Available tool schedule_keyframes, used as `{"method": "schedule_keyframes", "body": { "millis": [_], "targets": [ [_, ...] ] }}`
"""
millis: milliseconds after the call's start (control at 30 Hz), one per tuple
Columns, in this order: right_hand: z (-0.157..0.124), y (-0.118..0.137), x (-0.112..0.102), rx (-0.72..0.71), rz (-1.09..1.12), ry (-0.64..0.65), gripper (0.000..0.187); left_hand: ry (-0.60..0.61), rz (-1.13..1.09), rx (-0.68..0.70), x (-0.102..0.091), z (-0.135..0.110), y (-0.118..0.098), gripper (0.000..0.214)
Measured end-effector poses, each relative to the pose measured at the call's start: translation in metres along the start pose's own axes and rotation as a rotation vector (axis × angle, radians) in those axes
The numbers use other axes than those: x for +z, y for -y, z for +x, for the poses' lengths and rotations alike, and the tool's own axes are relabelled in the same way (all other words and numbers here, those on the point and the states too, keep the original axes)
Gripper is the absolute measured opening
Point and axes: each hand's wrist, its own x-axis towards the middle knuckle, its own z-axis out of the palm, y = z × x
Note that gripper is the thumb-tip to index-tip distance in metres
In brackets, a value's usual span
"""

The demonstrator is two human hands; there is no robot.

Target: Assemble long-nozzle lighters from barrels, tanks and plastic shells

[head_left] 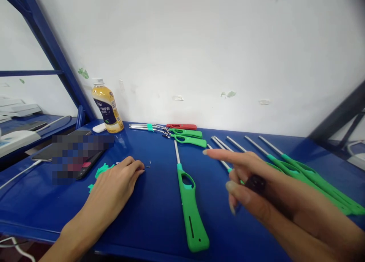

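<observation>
My left hand rests on the blue table with its fingertips pressed together. Whatever they may pinch is too small or hidden to see. Two tiny metal pins lie just beyond those fingertips. Bright teal plastic pieces show partly behind the same hand. A green long-neck lighter lies between my hands, its metal tube pointing away from me. My right hand is raised over the table's right side, index finger stretched out. Its other fingers curl round a dark, round-ended tool, whose length is mostly hidden in the palm.
Several green lighters lie in a row at the right, partly behind my right hand. Along the wall are red and green handles with wired metal tubes. A yellow bottle and phones are at the left.
</observation>
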Motion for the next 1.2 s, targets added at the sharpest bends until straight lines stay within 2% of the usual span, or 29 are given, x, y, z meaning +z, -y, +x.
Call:
{"method": "schedule_keyframes", "body": {
  "millis": [67, 167, 267, 367, 500, 567, 700, 833, 1067, 1200],
  "targets": [
    [0.007, -0.005, -0.001, -0.018, 0.047, -0.042, 0.037, -0.009, -0.017, 0.013, 0.002, 0.0, 0.0, 0.04],
    [0.014, -0.008, 0.001, -0.053, 0.072, -0.176, 0.029, -0.054, -0.058, 0.019, 0.004, 0.0, -0.001, 0.037],
    [0.016, -0.009, 0.002, -0.065, -0.002, -0.302, 0.019, -0.122, -0.138, 0.038, 0.002, -0.003, -0.008, 0.029],
    [0.01, -0.011, 0.0, -0.029, -0.097, -0.389, 0.021, -0.156, -0.271, 0.115, -0.004, -0.012, -0.025, 0.021],
    [0.0, -0.011, -0.006, 0.031, -0.1, -0.371, 0.026, -0.123, -0.479, 0.302, -0.004, -0.027, -0.058, 0.016],
    [-0.002, -0.01, -0.008, 0.025, -0.104, -0.386, 0.027, -0.156, -0.626, 0.417, 0.001, -0.032, -0.072, 0.013],
    [-0.002, -0.004, -0.009, 0.021, -0.136, -0.42, 0.024, -0.255, -0.845, 0.595, 0.016, -0.037, -0.085, 0.034],
    [-0.001, 0.004, -0.005, 0.049, -0.085, -0.442, 0.021, -0.26, -0.911, 0.598, 0.022, -0.038, -0.084, 0.041],
    [0.004, 0.01, 0.003, 0.008, 0.02, -0.406, 0.009, -0.232, -0.981, 0.544, 0.013, -0.039, -0.084, 0.041],
    [0.005, 0.012, 0.007, 0.022, 0.076, -0.405, 0.009, -0.248, -1.007, 0.544, 0.012, -0.04, -0.084, 0.039]
  ]
}}
